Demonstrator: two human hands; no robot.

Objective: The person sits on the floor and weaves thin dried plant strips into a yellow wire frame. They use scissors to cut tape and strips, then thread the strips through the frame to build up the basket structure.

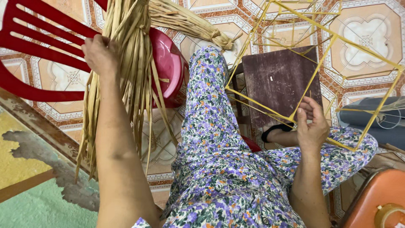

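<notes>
Dried straw strips (126,55) draped over a red chair (38,46) are clutched by the left hand (100,54), while a yellow frame (320,55) is pinched steady by the right hand (312,124).

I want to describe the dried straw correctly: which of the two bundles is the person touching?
The loose bundle hanging over the red chair: the left hand reaches into it. The other bundle, tied at one end, lies untouched on the tiled floor.

No packages, labels, signs or screens are visible in the head view.
</notes>
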